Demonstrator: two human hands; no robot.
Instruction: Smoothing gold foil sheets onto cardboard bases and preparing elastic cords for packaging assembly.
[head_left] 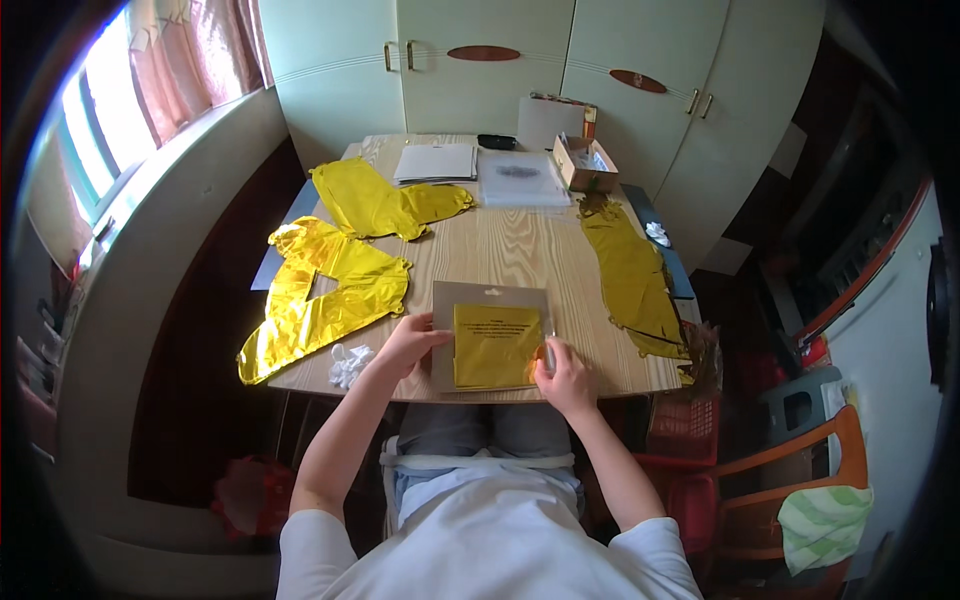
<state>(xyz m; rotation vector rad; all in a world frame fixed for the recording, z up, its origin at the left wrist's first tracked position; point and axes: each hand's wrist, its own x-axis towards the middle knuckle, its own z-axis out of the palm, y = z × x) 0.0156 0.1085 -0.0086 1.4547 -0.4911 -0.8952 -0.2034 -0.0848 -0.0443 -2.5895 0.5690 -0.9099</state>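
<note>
Close to the table's front edge lies a grey backing card (442, 372) with a hang hole at its top. A folded gold foil sheet (495, 365), printed with dark text, covers most of it. My left hand (408, 347) grips the card's left edge, thumb on top. At the right edge my right hand (567, 378) is closed, with a small shiny strip showing at its fingers; I cannot make out what it holds. Beside my left forearm sits a bunch of crumpled white material (350, 366).
Flat gold foil balloons lie at the left (340, 285), far left (370, 200) and right (630, 275) of the wooden table (490, 245). At the back are white sheets (436, 162), a clear plastic sleeve (525, 185) and an open box (588, 178). A wooden chair (850, 450) stands right.
</note>
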